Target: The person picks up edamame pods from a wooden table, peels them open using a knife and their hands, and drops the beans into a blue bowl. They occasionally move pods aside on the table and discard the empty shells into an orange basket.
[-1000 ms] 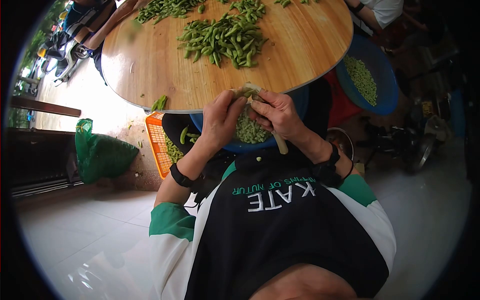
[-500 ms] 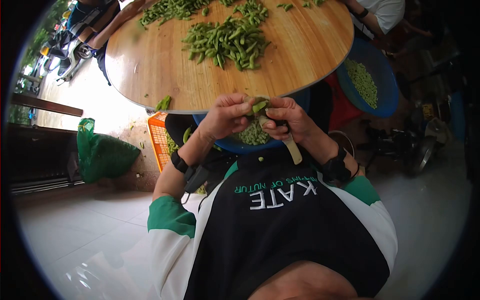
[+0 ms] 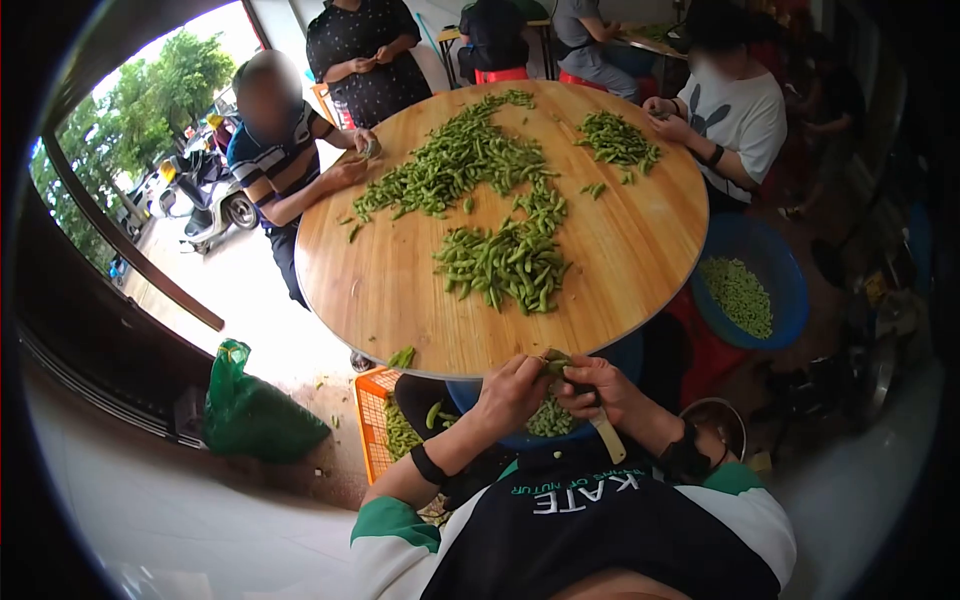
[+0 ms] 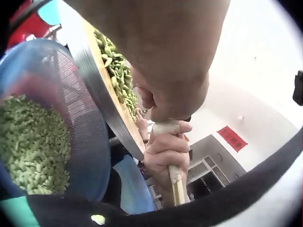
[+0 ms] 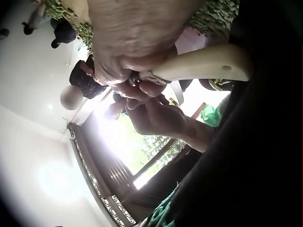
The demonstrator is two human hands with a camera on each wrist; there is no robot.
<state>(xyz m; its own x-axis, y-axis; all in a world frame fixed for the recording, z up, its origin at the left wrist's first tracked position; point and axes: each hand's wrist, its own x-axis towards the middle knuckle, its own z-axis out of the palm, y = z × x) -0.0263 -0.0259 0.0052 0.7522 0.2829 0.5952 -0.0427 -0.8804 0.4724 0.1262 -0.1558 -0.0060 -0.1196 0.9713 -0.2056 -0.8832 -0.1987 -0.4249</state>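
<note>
Round wooden table (image 3: 340, 285), heaped with pods (image 3: 500, 265) — left hand (image 3: 511, 393) pinching one, apparently — right hand (image 3: 602, 388) gripping a pale handle (image 3: 609, 440).

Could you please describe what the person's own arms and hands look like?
Both the left hand and right hand are gloveless. White fabric sleeves end in broad green cuffs. A slim black strap circles the left wrist; a bulkier black strap circles the right.

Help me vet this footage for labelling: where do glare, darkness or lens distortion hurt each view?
Head: fisheye bending and black corners, the ground outside bleached, the pods on the table readable; left wrist: upper-right background pale and washed out; right wrist: strong backlight glare near the left hand, the shirt nearly black.
</note>
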